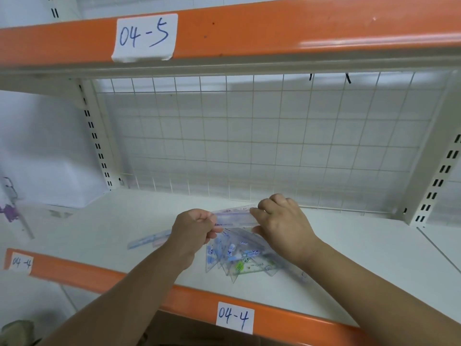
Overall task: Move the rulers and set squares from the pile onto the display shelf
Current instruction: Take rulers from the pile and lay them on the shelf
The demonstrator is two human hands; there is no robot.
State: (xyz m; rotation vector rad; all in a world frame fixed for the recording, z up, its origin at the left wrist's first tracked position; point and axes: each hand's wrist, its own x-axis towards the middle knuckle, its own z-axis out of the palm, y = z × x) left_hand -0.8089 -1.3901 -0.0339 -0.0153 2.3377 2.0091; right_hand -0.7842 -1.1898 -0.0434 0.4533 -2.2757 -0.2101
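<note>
- Single cam, head-worn, wide-angle; straight lines bow twd the frame edges.
- Faces fwd & a bit down into the shelf (124,221); wire grid (249,146) at the far side.
- Close in: forearms enter from near edge; left hand (197,227) & right hand (284,221) meet on a ruler (234,217) approx mid-frame.
- Upper beam (274,31) runs across the top; label (234,317) sits low centre.

upper paper label (144,37): "04-5", blue handwriting, on top orange rail (299,33)
middle paper label (234,318): "04-4", on lower orange rail (74,274)
left paper label (21,263): "04-4", same rail
ruler (234,217), set squares (239,258): print too blurred to read
</note>
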